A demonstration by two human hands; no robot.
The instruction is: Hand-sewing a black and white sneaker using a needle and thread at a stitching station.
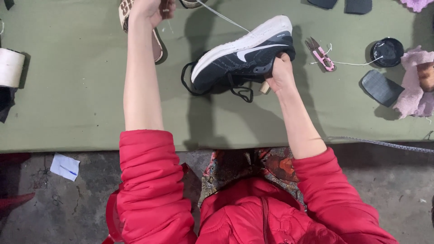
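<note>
Thread (221, 16) is running taut from the left hand (149, 9), fist closed around it at the top of the frame, down to the black sneaker (244, 54) with the white sole. The right hand (280, 74) is gripping the heel end, fingers wrapped tight, holding the shoe tilted above the green table (81, 104) just right of centre. Best bet, I'd say: keeping that pull straight and steady while the shoe hand is bracing firm, so the stitch seats evenly. Pink snips (322, 55) are lying right of the shoe, and a small black dish (388, 50) is sitting further right.
</note>
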